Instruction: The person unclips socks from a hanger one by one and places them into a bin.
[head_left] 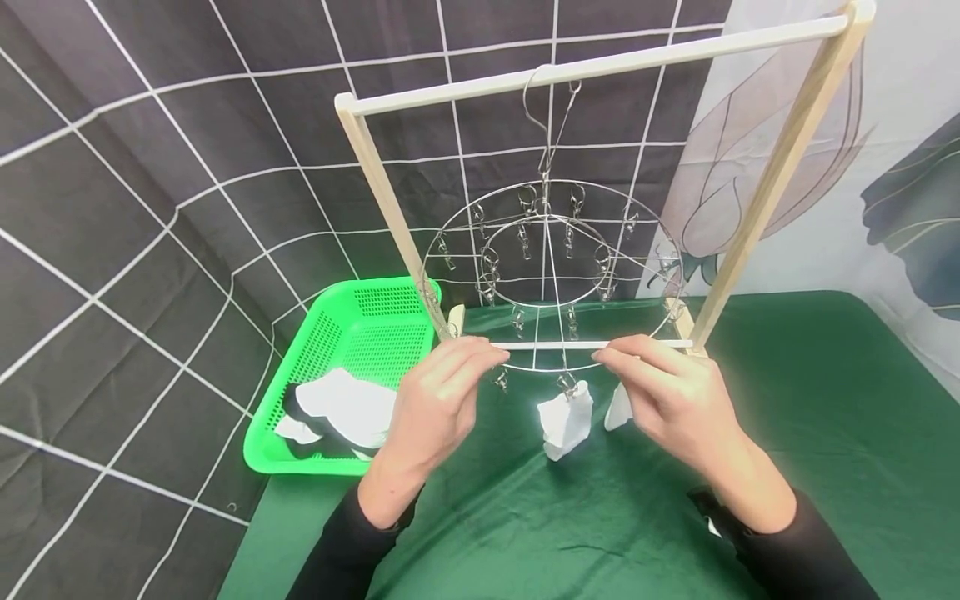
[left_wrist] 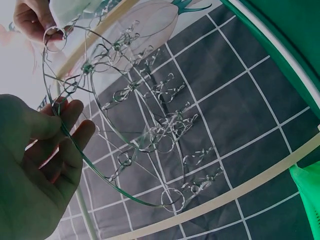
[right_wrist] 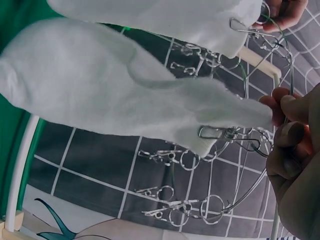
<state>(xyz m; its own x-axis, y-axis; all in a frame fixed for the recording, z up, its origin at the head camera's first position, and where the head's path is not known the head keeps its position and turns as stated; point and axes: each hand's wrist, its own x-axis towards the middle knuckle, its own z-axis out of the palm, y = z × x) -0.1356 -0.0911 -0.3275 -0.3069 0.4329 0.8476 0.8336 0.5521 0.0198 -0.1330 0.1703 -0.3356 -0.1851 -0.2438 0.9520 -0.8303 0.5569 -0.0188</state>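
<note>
A round metal clip hanger [head_left: 546, 180] hangs by its hook from a wooden rack. My left hand [head_left: 442, 400] pinches the front left of its outer ring between thumb and fingers. On the front right, my right hand [head_left: 678, 400] pinches the same ring. A white sock [head_left: 566, 421] dangles from a clip between the hands. Another white sock [right_wrist: 90, 85] hangs from a clip beside the right hand, partly hidden behind that hand in the head view. Several bare clips [left_wrist: 200, 185] hang around both rings.
The rack's white top bar [head_left: 622, 67] and slanted wooden posts [head_left: 780, 175] frame the hanger. At left, a green basket [head_left: 258, 450] holds white and black cloth items [head_left: 348, 408]. A green cloth [head_left: 810, 433] covers the table. Behind hangs a dark gridded curtain [head_left: 225, 358].
</note>
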